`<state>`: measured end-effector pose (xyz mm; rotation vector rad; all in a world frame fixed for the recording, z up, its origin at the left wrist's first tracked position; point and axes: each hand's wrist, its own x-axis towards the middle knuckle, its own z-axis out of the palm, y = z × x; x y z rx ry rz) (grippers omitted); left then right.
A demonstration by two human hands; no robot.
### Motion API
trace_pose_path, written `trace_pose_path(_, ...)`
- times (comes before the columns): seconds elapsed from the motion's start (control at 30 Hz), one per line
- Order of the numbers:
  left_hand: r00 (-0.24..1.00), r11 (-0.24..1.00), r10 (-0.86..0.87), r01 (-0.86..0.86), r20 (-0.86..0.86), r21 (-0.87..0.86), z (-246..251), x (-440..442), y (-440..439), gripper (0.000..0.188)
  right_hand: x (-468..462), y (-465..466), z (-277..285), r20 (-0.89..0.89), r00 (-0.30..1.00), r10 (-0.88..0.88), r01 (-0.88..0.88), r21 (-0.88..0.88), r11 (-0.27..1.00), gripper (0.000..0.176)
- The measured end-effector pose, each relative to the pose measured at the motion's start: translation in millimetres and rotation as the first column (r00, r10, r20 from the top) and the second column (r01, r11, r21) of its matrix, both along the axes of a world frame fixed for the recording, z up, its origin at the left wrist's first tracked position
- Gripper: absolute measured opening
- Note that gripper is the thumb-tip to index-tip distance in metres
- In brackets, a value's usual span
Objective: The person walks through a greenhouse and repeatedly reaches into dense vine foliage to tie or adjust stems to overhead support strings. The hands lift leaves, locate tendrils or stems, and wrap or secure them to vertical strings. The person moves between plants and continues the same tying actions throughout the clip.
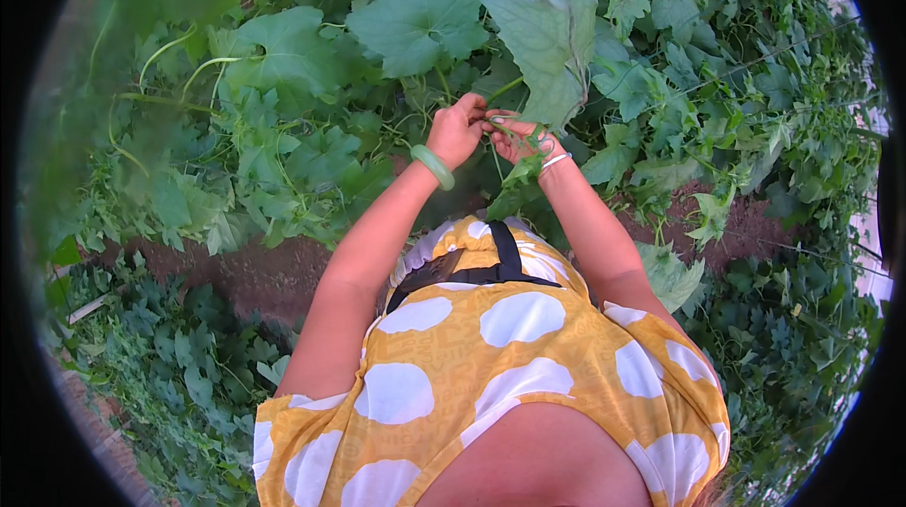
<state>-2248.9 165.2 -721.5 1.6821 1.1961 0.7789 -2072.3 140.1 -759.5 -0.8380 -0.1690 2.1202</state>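
Note:
My left hand, below a green bangle on the forearm side, pinches a thin green vine stem with thumb and fingertips. My right hand, with a pale bracelet at its wrist, meets it fingertip to fingertip on the same vine. Curling tendrils and a young leaf hang over the right palm and wrist. A large lobed leaf stands just above the right hand, and another broad leaf spreads above the left.
Dense leafy vines surround both hands. Thin wires or strings cross the foliage at the right. A strip of brown soil runs behind my arms, with more low vines beyond it. Blurred leaves hang close to the camera at the upper left.

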Motion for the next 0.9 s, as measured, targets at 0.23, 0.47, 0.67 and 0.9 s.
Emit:
trace_pose_path(0.23,0.999,0.999,-0.029,0.029,-0.013,-0.013,0.1,-5.3,-0.3,0.03,-2.3,-0.3,-3.1,-0.066,0.998,-0.005,0.009,0.068,0.998,0.023)
trace_pose_path(0.47,0.999,1.0,0.025,-0.025,-0.036,-0.011,-2.9,-7.2,3.3,0.027,-6.7,0.7,2.1,0.327,0.944,-0.029,-0.019,0.142,0.99,0.027)
trace_pose_path(0.67,0.994,0.995,0.046,-0.037,-0.095,0.092,-8.4,-7.1,7.0,0.024,-5.2,4.1,-1.0,0.371,0.926,-0.076,0.013,0.169,0.985,0.024)
trace_pose_path(0.9,0.995,0.996,0.093,-0.093,-0.027,0.013,-12.4,-13.2,12.4,0.02,-29.4,-0.1,21.1,0.554,0.754,-0.353,0.028,0.51,0.86,0.025)
